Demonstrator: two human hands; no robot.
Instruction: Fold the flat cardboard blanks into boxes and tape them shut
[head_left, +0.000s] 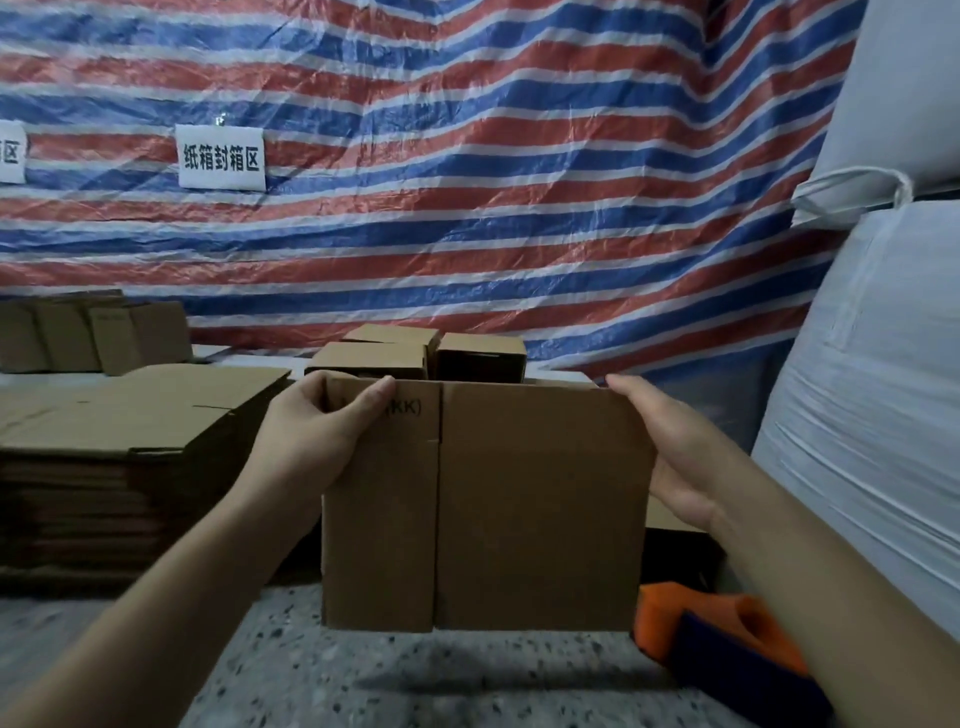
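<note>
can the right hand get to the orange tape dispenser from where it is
Probably yes: the tape dispenser lies on the floor just below the right hand, nothing between, but that hand must first leave the cardboard box.

A red, white and blue striped tarp hangs as the wall; below it lies speckled terrazzo floor.

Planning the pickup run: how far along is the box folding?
Done: a few folded boxes stand at the back. In hand: the left hand grips one blank, the right hand steadies its edge; it is untaped. Left: a tall stack of blanks. The tape dispenser lies idle.
</note>
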